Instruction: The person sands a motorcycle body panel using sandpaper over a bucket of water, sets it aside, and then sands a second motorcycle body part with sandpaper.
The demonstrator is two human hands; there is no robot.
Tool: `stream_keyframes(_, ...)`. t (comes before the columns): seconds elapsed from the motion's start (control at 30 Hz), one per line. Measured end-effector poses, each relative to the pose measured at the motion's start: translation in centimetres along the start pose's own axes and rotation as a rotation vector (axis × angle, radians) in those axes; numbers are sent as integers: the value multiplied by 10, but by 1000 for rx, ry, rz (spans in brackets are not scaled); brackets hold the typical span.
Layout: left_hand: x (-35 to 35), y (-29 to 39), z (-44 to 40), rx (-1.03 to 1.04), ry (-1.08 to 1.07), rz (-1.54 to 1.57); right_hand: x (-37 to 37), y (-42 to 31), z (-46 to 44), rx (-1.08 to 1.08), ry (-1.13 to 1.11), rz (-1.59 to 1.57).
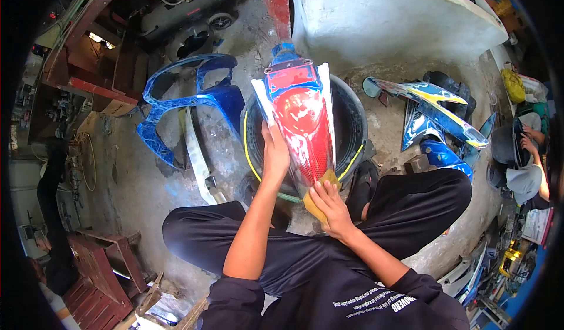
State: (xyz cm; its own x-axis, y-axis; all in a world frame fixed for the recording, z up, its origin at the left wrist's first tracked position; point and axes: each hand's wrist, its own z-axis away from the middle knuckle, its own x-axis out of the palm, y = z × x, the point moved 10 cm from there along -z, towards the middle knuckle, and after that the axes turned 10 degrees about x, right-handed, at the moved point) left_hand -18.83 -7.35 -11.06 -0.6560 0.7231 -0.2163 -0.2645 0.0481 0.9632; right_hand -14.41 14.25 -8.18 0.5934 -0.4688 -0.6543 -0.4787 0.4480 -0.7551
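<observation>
A red tail light panel (pixel 301 118) with blue and white edges lies over a dark round tub (pixel 351 115), its narrow end toward me. My left hand (pixel 275 153) is closed on the panel's left edge. With my right hand (pixel 332 205) I hold a yellow-brown sheet or cloth (pixel 315 208) against the panel's narrow lower tip. The fingers of my right hand lie on top of the sheet.
A blue fairing frame (pixel 229 101) and a pale strip (pixel 197 153) lie on the floor at left. Blue, white and yellow fairings (pixel 435 109) lie at right. Another person's arm (pixel 539 159) shows at far right. A wooden stool (pixel 97 277) stands lower left.
</observation>
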Motion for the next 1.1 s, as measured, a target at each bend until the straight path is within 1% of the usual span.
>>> stream_keyframes(0.07, 1, -3, 1, -20, -3, 1, -2, 2, -8, -48, 104, 71)
stream_keyframes(0.13, 3, -8, -5, 21, -6, 34, -37, -13, -54, 20, 233, -33)
stream_keyframes(0.17, 5, -12, -5, 18, -12, 33, -48, -18, -80, 26, 234, -33)
stream_keyframes(0.23, 3, -6, -8, 128, -5, 19, -73, -16, -113, 90, 328, -195)
stream_keyframes(0.27, 1, -4, -6, 131, -12, 14, -71, -15, -108, 94, 336, -199)
stream_keyframes(0.33, 5, -6, -5, 43, -29, 44, -63, -17, -95, 19, 300, -9)
stream_keyframes(0.47, 1, -4, 2, -15, 4, -2, -34, 4, -24, 57, 216, -75)
stream_keyframes(0.53, -1, -5, 0, -9, 21, -4, -24, 7, -11, 49, 164, 38)
stream_keyframes(0.57, 0, -6, 0, -1, 24, -8, -24, 7, -17, 55, 168, 38)
stream_keyframes(0.63, 2, -9, -2, 16, 24, -15, -43, -3, -49, 33, 289, 80)
stream_keyframes(0.7, 2, -11, -5, 33, 32, -24, -64, -7, -92, 70, 338, 41)
stream_keyframes(0.73, 4, -14, -10, 64, -5, 26, -68, -9, -108, 72, 345, 40)
stream_keyframes(0.8, 3, -15, -8, 48, -6, 10, -78, -11, -123, 67, 406, -109)
stream_keyframes(0.83, 3, -16, -8, 29, -4, -1, -77, -12, -115, 70, 414, -109)
stream_keyframes(0.9, 3, -12, -5, 13, -5, -4, -62, -14, -86, 19, 307, -55)
stream_keyframes(0.97, 0, -9, -2, -19, 8, -14, -45, -11, -42, 16, 264, -11)
stream_keyframes(1.03, 1, -6, 0, -48, -9, -14, -37, -10, -34, 15, 221, 31)
stream_keyframes(1.1, 3, -13, -4, -29, -8, -21, -43, -10, -41, 8, 246, 91)
